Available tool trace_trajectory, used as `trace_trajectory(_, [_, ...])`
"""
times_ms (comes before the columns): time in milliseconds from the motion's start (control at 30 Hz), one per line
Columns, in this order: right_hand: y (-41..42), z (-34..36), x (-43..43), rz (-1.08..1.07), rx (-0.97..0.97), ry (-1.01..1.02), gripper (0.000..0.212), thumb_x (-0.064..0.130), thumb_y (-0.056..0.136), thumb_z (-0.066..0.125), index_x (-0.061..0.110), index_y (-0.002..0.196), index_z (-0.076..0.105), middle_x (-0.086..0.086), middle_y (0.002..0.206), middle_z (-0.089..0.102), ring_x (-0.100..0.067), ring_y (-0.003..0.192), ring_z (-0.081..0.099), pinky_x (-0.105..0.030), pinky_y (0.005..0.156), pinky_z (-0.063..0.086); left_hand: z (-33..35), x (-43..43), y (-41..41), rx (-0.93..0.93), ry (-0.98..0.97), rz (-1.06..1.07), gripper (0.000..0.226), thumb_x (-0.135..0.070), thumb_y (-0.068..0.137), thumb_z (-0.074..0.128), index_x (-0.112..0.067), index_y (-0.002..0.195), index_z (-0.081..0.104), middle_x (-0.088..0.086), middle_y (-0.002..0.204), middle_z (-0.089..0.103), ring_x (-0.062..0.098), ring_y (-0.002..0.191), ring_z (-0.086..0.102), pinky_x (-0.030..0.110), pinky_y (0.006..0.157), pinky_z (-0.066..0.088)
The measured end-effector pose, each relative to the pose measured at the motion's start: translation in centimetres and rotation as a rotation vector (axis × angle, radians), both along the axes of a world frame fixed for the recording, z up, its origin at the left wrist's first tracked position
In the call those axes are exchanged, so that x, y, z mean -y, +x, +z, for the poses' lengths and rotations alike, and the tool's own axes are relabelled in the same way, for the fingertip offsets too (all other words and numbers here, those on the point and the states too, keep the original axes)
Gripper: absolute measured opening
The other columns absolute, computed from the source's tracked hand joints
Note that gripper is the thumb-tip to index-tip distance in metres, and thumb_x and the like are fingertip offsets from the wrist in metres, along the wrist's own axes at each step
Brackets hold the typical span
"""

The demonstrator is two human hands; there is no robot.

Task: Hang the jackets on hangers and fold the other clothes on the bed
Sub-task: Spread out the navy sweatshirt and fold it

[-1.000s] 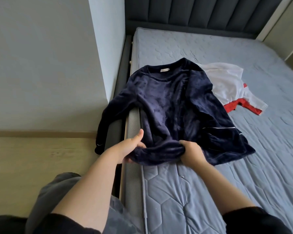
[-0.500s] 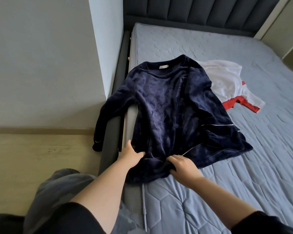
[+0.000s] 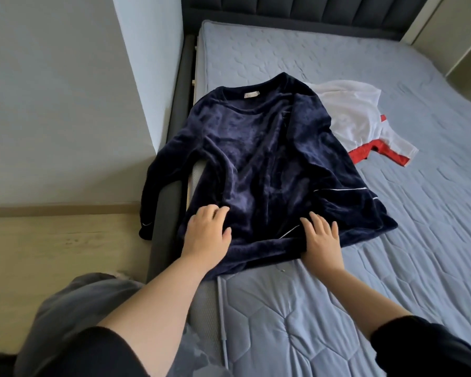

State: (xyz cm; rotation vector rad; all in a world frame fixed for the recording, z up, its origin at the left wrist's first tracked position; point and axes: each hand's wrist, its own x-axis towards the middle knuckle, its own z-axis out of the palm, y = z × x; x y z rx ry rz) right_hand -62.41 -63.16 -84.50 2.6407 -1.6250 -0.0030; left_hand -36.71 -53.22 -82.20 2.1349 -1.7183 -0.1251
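Fold step: left hand (image 3: pixel 207 232) and right hand (image 3: pixel 321 235) lie open, flat on top's (image 3: pixel 256 159) hem. Next likely: fold in sleeve (image 3: pixel 158 191) hanging off its left side.

The velvety top (image 3: pixel 259 170) is dark navy with thin white piping and a small pale neck label. The shirt (image 3: pixel 356 123) beside it is white with red trim. The bed (image 3: pixel 324 322) has a blue-grey mattress quilted in a honeycomb pattern, a charcoal headboard (image 3: pixel 297 12), grey walls (image 3: pixel 52 91) and a pale wood floor (image 3: pixel 52 254).
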Motion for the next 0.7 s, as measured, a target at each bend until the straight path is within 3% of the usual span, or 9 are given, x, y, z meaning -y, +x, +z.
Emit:
trace_trajectory(67, [-0.7, 0.0, 0.7, -0.058, 0.062, -0.039, 0.079, 0.008, 0.064, 0.077, 0.004, 0.137, 0.047, -0.022, 0.147, 0.037, -0.038, 0.137, 0.033, -0.059, 0.112, 0.017, -0.5, 0.0, -2.1, 0.061, 0.108, -0.232, 0.062, -0.054, 0.09, 0.047, -0.019, 0.141, 0.04, 0.004, 0.142, 0.039, 0.022, 0.134, 0.029, 0.036, 0.109, 0.027])
trace_trajectory(133, [-1.7, 0.0, 1.5, -0.121, 0.137, -0.074, 0.078, 0.001, 0.068, 0.072, 0.004, 0.14, 0.043, -0.022, 0.152, 0.029, -0.038, 0.141, 0.025, -0.055, 0.115, 0.009, -1.4, -0.3, -3.5, 0.169, 0.237, -0.36, 0.076, -0.066, 0.085, 0.041, -0.022, 0.146, 0.032, 0.005, 0.155, 0.019, 0.022, 0.145, 0.004, 0.044, 0.117, 0.007])
trace_trajectory(233, [-3.7, -0.5, 2.5, -0.384, 0.315, -0.048, 0.079, -0.004, 0.075, 0.059, 0.009, 0.147, 0.029, -0.016, 0.157, 0.015, -0.031, 0.145, 0.01, -0.046, 0.118, -0.001, -2.7, -0.5, -4.1, 0.347, 0.317, -0.459, 0.078, -0.057, 0.085, 0.049, -0.023, 0.15, 0.022, 0.006, 0.16, 0.002, 0.024, 0.146, -0.012, 0.049, 0.116, -0.005])
trace_trajectory(367, [-6.5, -1.1, 3.6, -0.714, 0.418, 0.112, 0.087, 0.004, 0.077, 0.058, 0.015, 0.151, 0.014, -0.016, 0.159, 0.004, -0.031, 0.146, 0.005, -0.046, 0.119, 0.003, -2.7, -0.5, -4.1, 0.371, 0.32, -0.37, 0.07, -0.034, 0.089, 0.057, -0.02, 0.149, 0.023, 0.007, 0.157, 0.015, 0.026, 0.145, 0.008, 0.044, 0.117, 0.01])
trace_trajectory(467, [-7.1, -1.6, 4.6, -0.752, 0.481, 0.226, 0.086, 0.005, 0.079, 0.058, 0.021, 0.151, 0.014, -0.015, 0.159, -0.003, -0.033, 0.145, 0.013, -0.044, 0.116, 0.018, -2.3, -0.3, -4.7, 0.373, 0.266, -0.362, 0.054, -0.029, 0.086, 0.06, -0.017, 0.135, 0.042, 0.004, 0.133, 0.043, 0.024, 0.122, 0.038, 0.034, 0.1, 0.036])
trace_trajectory(533, [-6.8, -1.0, 5.3, -0.87, 0.767, 0.287, 0.077, 0.007, 0.084, 0.056, 0.02, 0.15, 0.019, -0.013, 0.158, 0.011, -0.033, 0.137, 0.032, -0.036, 0.109, 0.031, -2.0, -0.2, -5.0, 0.299, 0.27, -0.345, 0.039, -0.027, 0.086, 0.06, -0.018, 0.122, 0.049, -0.002, 0.115, 0.047, 0.017, 0.104, 0.042, 0.025, 0.082, 0.04])
trace_trajectory(600, [-6.4, 0.4, 6.1, -1.119, 1.183, 0.266, 0.062, 0.018, 0.09, 0.056, 0.017, 0.147, 0.031, -0.011, 0.147, 0.038, -0.029, 0.125, 0.048, -0.029, 0.094, 0.039, -1.6, 0.0, -5.1, 0.221, 0.283, -0.316, 0.03, -0.024, 0.086, 0.058, -0.019, 0.115, 0.052, -0.006, 0.106, 0.047, 0.013, 0.096, 0.043, 0.021, 0.071, 0.038])
trace_trajectory(667, [-6.3, 1.3, 6.7, -1.237, 1.431, 0.325, 0.053, 0.016, 0.09, 0.056, 0.012, 0.141, 0.039, -0.013, 0.135, 0.052, -0.027, 0.106, 0.059, -0.031, 0.079, 0.045, -1.5, 0.2, -4.9, 0.168, 0.284, -0.289, 0.028, -0.021, 0.086, 0.057, -0.019, 0.114, 0.052, -0.008, 0.104, 0.049, 0.012, 0.094, 0.045, 0.02, 0.066, 0.037])
trace_trajectory(700, [-6.4, 0.9, 7.1, -1.223, 1.453, 0.377, 0.05, 0.014, 0.092, 0.054, 0.008, 0.139, 0.042, -0.014, 0.134, 0.053, -0.025, 0.101, 0.06, -0.033, 0.078, 0.048, -1.4, 0.3, -4.9, 0.154, 0.283, -0.278, 0.026, -0.018, 0.086, 0.056, -0.02, 0.112, 0.053, -0.008, 0.102, 0.05, 0.011, 0.092, 0.046, 0.021, 0.065, 0.038])
